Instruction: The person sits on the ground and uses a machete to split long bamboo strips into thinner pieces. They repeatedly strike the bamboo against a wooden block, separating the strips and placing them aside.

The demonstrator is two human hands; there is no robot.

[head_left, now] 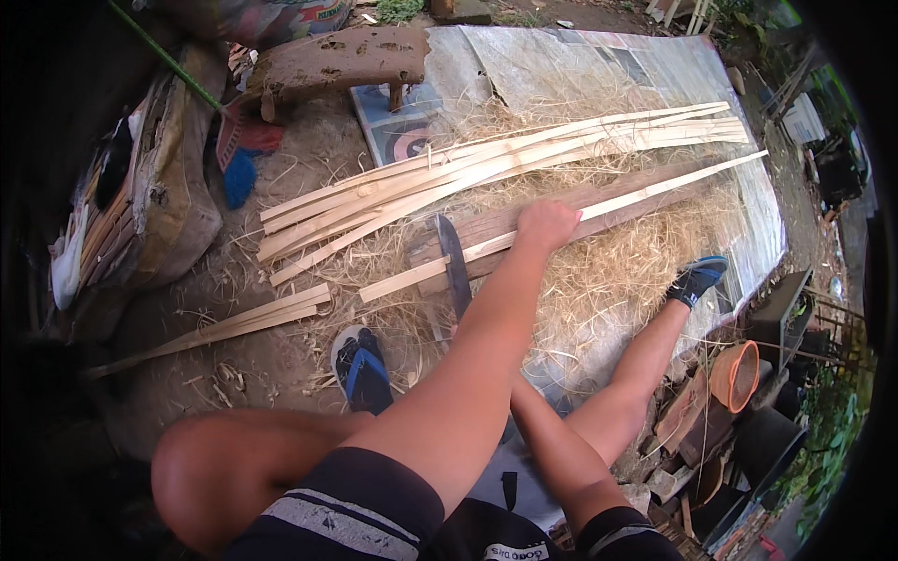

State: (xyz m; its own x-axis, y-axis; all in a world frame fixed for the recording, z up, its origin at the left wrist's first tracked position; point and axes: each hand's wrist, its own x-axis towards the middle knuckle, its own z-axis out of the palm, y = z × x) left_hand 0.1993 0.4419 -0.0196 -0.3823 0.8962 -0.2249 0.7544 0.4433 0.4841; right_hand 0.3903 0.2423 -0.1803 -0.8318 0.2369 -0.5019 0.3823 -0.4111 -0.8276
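My left arm reaches across over the right one. My left hand (549, 222) is closed around a long pale wooden strip, perhaps bamboo (669, 187), pressing it along a brown wooden plank (486, 234). A dark-bladed machete (455, 266) stands across this strip near its left end, its tip pointing away from me. Its handle runs under my left forearm, where my right arm leads. Only a sliver of my right hand (455, 329) shows beside the forearm, closed at the handle; the remaining fingers are hidden.
Long pale strips (477, 166) lie beyond the plank, and more (234, 323) at left. Curly shavings (627, 271) cover the plastic sheet (762, 210). A low bench (341, 64) stands at the back, with a blue-tipped broom (239, 178) nearby. An orange-rimmed pot (734, 376) sits right.
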